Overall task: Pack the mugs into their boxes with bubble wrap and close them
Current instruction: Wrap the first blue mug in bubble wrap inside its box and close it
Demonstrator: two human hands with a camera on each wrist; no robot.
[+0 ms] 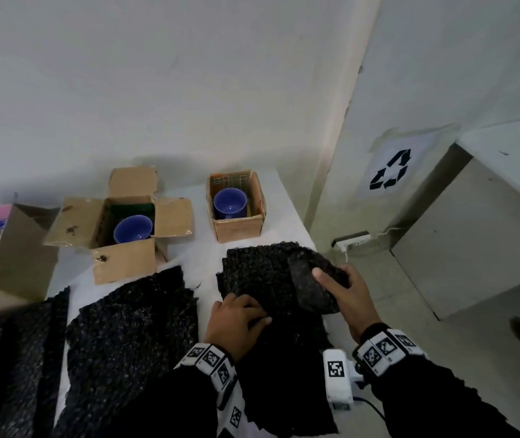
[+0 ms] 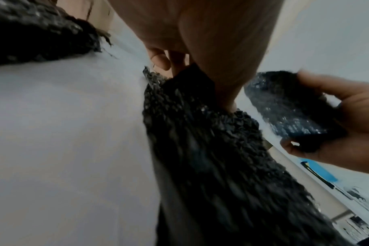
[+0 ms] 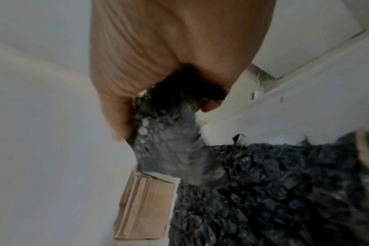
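Observation:
Two blue mugs stand in open cardboard boxes on the white table [image 1: 284, 222]: one mug [image 1: 133, 229] in the larger box [image 1: 119, 226] with its flaps spread, the other mug [image 1: 229, 202] in the smaller box [image 1: 236, 206]. A black bubble wrap sheet [image 1: 262, 276] lies before the smaller box. My left hand [image 1: 236, 320] pinches its near part [image 2: 192, 103] against the table. My right hand [image 1: 344, 289] grips its folded-up right corner [image 3: 164, 133], thumb on top.
More black bubble wrap sheets [image 1: 132, 327] lie across the table's left and front. Another open box [image 1: 21, 248] stands at far left. The table's right edge drops to a tiled floor with a power strip [image 1: 352, 240] and a white cabinet [image 1: 473, 235].

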